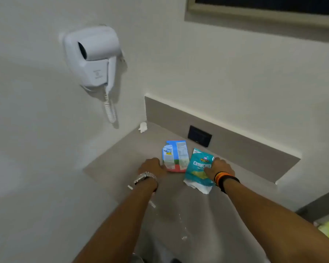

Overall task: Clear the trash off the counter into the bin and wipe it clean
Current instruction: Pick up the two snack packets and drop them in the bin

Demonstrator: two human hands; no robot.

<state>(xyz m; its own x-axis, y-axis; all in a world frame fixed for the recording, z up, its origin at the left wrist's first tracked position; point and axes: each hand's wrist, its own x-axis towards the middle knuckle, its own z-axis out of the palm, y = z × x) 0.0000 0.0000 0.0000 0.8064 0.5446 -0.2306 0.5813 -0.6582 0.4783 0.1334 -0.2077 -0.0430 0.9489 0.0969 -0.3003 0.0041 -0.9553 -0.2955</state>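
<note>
Head view, looking down into a corner of a grey stone-look tabletop (122, 168) walled by white plaster. Just below frame centre, a flattened blue, white and red drink carton (176, 155) lying flat; touching its right edge, a crumpled teal snack bag (197, 170) with white lettering, resting partly on a white paper napkin (202, 187) that sticks out at its lower end. Left hand (152, 167), silver metal watch (144, 177) at the wrist, palm down with fingertips at the carton's lower left corner; grip not closed, whether fingers are under the edge cannot be told. Right hand (219, 168), black, orange and yellow bands (223, 179) at the wrist, laid over the bag's right side, fingers curled onto it. Far back in the corner, left of centre, a small crumpled white tissue wad (143, 127). Lower centre, scattered white paper scraps (183, 237) on the grey surface. Upper left, a white wall-mounted hair dryer (92, 56) with coiled cord. Right of centre, a black wall socket (199, 136) in the grey backsplash.
</note>
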